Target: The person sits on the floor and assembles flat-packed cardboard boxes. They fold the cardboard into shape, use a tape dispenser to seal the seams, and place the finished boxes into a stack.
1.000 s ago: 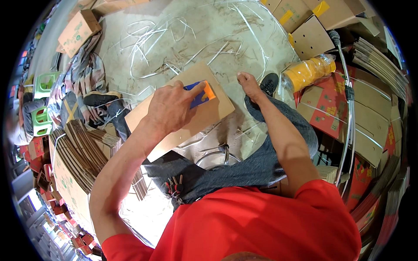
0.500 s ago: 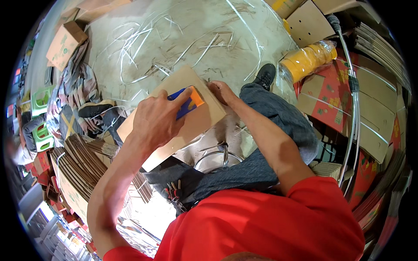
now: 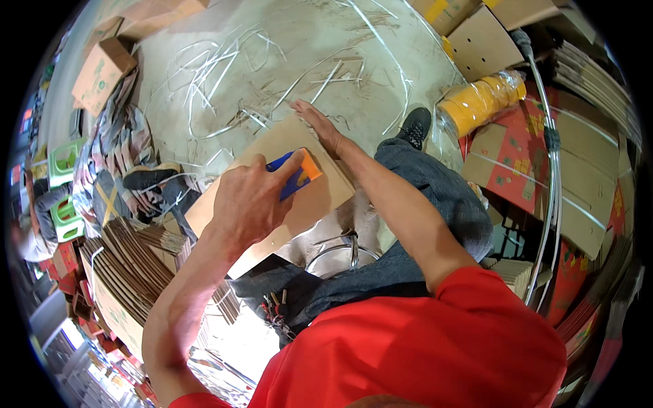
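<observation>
On my lap lies a flat brown cardboard piece or stack point(image 3: 326, 194), tilted across my legs; I cannot tell whether it is a folded carton. My left hand point(image 3: 253, 200) is closed over a blue and orange block-shaped hand tool point(image 3: 309, 166), which rests on the cardboard's top face. The tool's exact kind is hidden by the fingers. My right hand point(image 3: 318, 128) lies along the far right edge of the cardboard, fingers stretched out toward the upper left, holding nothing that shows.
Cut white strapping point(image 3: 204, 81) lies scattered on the floor ahead. Stacked flat cartons point(image 3: 126, 262) stand at the left. A wrapped yellow roll bundle point(image 3: 483, 102) and strapped red-brown cartons point(image 3: 513, 163) stand at the right, beside a metal pole point(image 3: 554, 183). A metal ring point(image 3: 340, 248) shows between my legs.
My right hand has moved up and left along the cardboard's edge, its fingers straightening out. The left hand and the tool have shifted slightly down and right with the cardboard.
</observation>
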Tool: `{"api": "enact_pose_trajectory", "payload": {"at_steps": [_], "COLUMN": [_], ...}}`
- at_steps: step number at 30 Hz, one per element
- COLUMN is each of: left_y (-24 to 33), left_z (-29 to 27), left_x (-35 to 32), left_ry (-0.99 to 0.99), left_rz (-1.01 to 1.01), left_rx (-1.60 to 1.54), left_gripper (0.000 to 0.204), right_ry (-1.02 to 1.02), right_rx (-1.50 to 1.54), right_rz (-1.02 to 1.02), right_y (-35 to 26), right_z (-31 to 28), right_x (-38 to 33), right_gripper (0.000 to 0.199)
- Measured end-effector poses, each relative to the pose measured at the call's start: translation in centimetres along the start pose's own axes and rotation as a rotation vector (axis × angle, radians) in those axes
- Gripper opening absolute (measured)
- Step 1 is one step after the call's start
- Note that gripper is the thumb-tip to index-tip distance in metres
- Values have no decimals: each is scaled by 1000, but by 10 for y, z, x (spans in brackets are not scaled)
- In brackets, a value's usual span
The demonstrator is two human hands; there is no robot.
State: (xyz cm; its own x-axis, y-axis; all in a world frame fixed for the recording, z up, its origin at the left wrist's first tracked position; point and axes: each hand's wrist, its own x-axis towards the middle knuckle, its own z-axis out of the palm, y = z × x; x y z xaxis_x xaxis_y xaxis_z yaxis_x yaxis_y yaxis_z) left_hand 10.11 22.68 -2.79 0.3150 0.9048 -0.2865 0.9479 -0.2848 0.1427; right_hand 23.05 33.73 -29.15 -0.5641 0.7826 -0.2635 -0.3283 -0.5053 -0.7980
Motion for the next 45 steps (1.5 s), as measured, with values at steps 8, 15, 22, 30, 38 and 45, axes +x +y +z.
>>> {"api": "enact_pose_trajectory", "payload": {"at_steps": [8, 15, 22, 30, 38, 45], "left_y": [-1, 0, -4, -13, -79, -136], "left_z": [6, 12, 16, 23, 24, 54], "left_x": [-6, -11, -3, -1, -151, -255], "left_ry": [143, 236, 59, 72, -131, -70], "left_rz": [-3, 34, 13, 53, -151, -153], "left_rx": [-63, 49, 15, 83, 160, 223], "left_gripper": [38, 26, 31, 23, 31, 75], "right_ry": [176, 448, 315, 282, 278, 254], "right_rx": [-784, -1249, -740, -954, -950, -882], "right_rz": [125, 8, 170, -2, 21, 41], "right_y": [81, 2, -82, -72, -73, -72], "right_z": [-73, -53, 30, 48, 46, 34], "right_x": [23, -16, -86, -104, -102, -98], "right_gripper": [53, 56, 59, 53, 54, 53]}}
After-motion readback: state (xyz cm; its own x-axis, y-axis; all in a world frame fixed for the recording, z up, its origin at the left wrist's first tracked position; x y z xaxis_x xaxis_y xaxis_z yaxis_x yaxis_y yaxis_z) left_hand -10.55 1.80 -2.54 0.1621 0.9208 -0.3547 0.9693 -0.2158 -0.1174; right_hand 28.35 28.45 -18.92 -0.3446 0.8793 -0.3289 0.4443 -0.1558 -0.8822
